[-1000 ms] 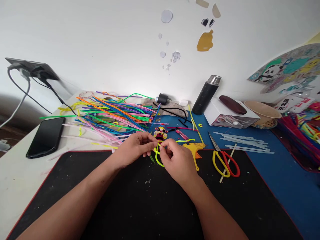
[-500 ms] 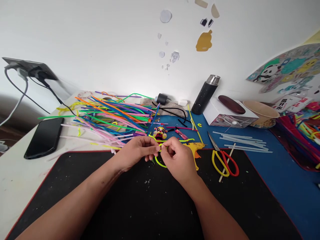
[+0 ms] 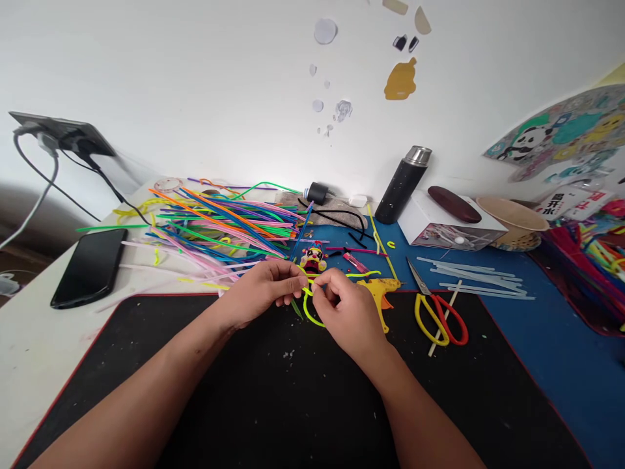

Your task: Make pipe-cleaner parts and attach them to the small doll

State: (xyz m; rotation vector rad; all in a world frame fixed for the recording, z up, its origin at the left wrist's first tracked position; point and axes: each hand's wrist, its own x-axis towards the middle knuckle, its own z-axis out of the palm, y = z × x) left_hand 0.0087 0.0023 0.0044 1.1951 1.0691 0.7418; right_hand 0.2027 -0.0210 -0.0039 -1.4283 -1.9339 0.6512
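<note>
Between my two hands is a yellow-green pipe cleaner (image 3: 310, 314), bent into a loop that hangs below the fingertips. My left hand (image 3: 271, 285) pinches it between thumb and forefinger. Opposite, my right hand (image 3: 347, 311) also pinches it, fingertips almost touching those of the left. Part of the pipe cleaner is hidden behind the fingers. Just beyond the hands sits a small colourful figure (image 3: 313, 258) with a pale face and a red and blue top. A yellow glue gun (image 3: 379, 293) lies right of my right hand.
A heap of coloured pipe cleaners (image 3: 229, 221) spreads at the back left, near a black phone (image 3: 88, 268). Scissors (image 3: 431, 306) lie across a thin stick on the black mat (image 3: 273, 404). Glue sticks (image 3: 481, 277), a black flask (image 3: 403, 185) and a white box (image 3: 439, 228) stand rightward.
The fingertips have shifted slightly on the pipe cleaner, and a little more of it shows between them. The whole view has moved a touch; other things lie as before.
</note>
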